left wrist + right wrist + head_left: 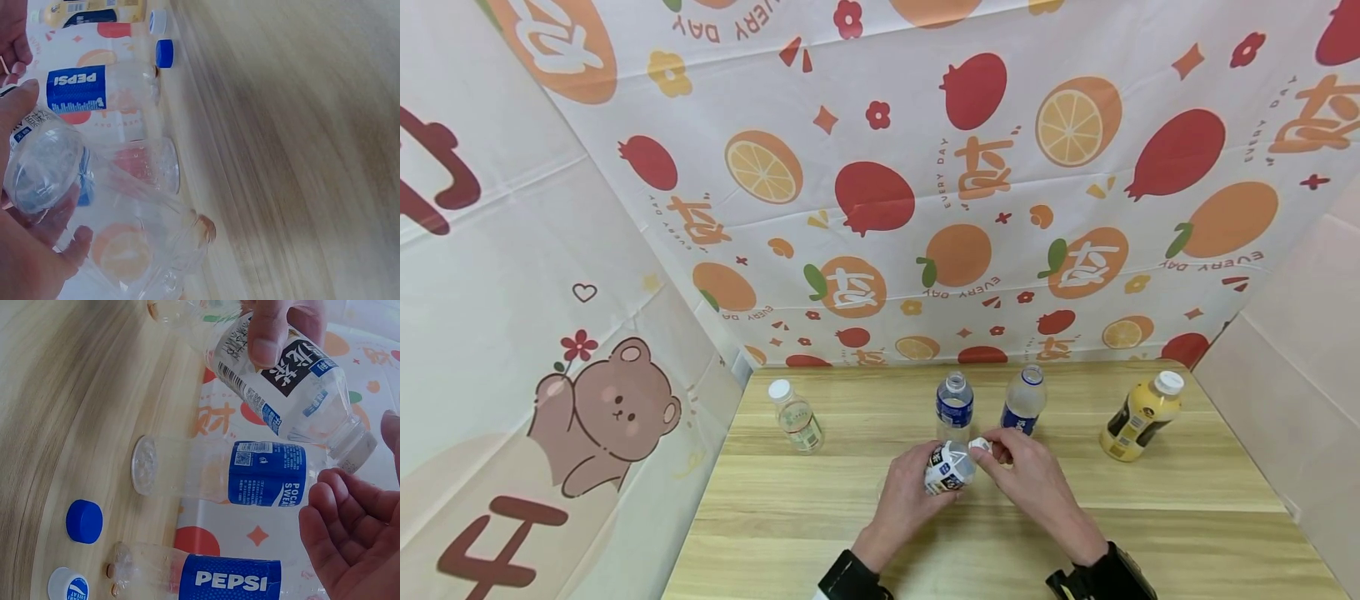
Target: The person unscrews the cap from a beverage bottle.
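My left hand (pixel 913 487) grips a clear plastic bottle (pixel 287 381) with a white and black label, tilted with its neck to the right. Its white cap (pixel 355 452) sits on the neck. Fingertips of my right hand (pixel 356 531) are right at the cap's edge in the right wrist view, while the thumb stands apart from it. Behind the hands stand an uncapped Pocari Sweat bottle (pixel 955 408) and an uncapped Pepsi bottle (pixel 1024 402). A blue cap (pixel 84 521) and a white cap (pixel 70 586) lie on the table near the Pepsi bottle.
On the left of the wooden table (pixel 775 533) stands a clear bottle (pixel 797 421) with a white cap. To the right is a yellow bottle (pixel 1141 417), also white-capped. A fruit-print cloth (pixel 880 200) hangs along the table's back edge.
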Motion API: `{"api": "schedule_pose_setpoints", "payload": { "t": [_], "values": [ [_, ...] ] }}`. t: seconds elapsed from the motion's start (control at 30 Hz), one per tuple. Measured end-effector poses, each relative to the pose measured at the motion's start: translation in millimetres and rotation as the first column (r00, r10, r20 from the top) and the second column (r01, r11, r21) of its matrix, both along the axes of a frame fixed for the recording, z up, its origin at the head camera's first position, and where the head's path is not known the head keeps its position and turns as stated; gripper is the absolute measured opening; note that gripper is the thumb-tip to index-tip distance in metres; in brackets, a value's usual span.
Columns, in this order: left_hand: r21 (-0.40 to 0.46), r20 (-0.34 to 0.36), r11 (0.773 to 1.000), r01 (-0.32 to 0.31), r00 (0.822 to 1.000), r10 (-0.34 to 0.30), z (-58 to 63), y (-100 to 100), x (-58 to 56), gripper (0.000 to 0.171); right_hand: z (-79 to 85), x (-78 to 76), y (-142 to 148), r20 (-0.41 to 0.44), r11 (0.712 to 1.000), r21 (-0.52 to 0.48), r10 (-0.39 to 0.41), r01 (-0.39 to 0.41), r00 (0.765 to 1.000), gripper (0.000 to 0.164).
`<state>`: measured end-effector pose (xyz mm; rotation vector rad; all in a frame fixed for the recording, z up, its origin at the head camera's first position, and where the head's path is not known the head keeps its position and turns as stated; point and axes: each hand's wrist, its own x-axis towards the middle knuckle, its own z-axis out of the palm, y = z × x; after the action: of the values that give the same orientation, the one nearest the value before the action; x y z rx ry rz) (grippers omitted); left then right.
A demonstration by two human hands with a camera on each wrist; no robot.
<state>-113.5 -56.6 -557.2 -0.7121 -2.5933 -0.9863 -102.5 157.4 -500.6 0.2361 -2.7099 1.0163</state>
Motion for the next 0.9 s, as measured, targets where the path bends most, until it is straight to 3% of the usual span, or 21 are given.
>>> {"api": "schedule_pose_setpoints", "payload": {
  "t": [0.3, 0.57, 0.9],
  "values": [
    [0.002, -0.031, 1.000, -0.013, 0.999, 0.013, -0.4, 1.7, 1.8, 0.079, -0.3, -0.1, -1.4, -0.034, 1.000, 0.004, 0.019, -0.019, 0.999, 0.020],
    [0.011, 0.011, 1.000, 0.004, 1.000, -0.005, -0.9, 0.2, 3.1, 0.078, -1.9, 0.4, 0.9, -0.149, 0.996, 0.024, 0.093, -0.091, 0.984, 0.015],
    [0.019, 0.095, 0.999, 0.030, 0.995, -0.032, -1.4, -4.1, 2.5, 0.078, -0.3, 0.7, 4.1, -0.161, 0.979, -0.008, 0.202, -0.206, 0.966, 0.013]
  ]
}}
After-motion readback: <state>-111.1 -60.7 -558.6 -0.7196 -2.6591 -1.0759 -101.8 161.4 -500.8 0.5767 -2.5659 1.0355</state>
